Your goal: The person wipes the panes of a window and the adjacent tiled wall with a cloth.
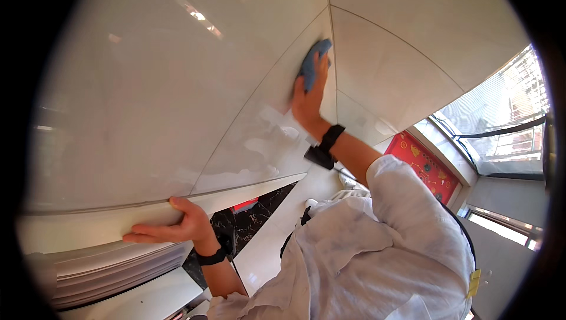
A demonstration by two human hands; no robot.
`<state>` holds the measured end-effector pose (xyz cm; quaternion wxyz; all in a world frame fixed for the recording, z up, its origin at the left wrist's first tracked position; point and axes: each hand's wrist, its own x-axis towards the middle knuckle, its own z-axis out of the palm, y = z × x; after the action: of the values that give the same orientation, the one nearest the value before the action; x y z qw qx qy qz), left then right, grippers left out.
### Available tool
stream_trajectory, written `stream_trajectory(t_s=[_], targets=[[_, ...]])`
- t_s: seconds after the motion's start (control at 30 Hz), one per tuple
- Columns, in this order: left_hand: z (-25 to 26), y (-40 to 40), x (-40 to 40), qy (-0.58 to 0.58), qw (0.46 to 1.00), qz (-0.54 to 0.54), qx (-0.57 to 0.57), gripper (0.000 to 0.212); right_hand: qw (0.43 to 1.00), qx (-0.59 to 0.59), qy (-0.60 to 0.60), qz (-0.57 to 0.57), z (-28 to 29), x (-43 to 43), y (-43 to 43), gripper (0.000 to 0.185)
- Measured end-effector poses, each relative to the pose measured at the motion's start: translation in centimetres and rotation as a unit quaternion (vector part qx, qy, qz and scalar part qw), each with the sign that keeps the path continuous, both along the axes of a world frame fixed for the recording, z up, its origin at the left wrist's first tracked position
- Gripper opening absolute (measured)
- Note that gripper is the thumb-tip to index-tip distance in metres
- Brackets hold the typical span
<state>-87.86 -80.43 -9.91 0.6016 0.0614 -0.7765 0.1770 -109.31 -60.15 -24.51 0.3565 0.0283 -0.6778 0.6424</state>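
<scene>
My right hand (pixel 309 105) presses a folded blue cloth (pixel 315 65) flat against a glossy, pale tiled wall (pixel 168 99), close to the corner where it meets a second tiled wall (pixel 380 50). Its fingers lie over the cloth, and its wrist bears a black strap with a small dark device. Lower left, my left hand (pixel 194 222) rests on the pale trim (pixel 247 194) along the wall's edge. The thumb touches the upper side of that trim, the fingers are spread along its face, and no loose thing is in this hand.
A white surface (pixel 141 298) with pale ridged layers (pixel 119 271) above it is lower left. Black marbled stone (pixel 265 211) and pale floor (pixel 261 249) show beneath the trim. At right are a patterned red mat (pixel 420 165) and a bright window (pixel 499 107) with dark cables.
</scene>
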Motion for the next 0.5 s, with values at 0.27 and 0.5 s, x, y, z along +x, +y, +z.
stream_trajectory(t_s=[0.27, 0.5], targets=[[-0.3, -0.1, 0.2, -0.003, 0.999, 0.033, -0.010, 0.077, 0.877, 0.386, 0.268, 0.098, -3.2, 3.5, 0.2, 0.055], [-0.8, 0.2, 0.2, -0.004, 0.999, 0.035, -0.029, 0.071, 0.994, 0.063, 0.071, -0.052, 3.4, -1.7, 0.9, 0.058]])
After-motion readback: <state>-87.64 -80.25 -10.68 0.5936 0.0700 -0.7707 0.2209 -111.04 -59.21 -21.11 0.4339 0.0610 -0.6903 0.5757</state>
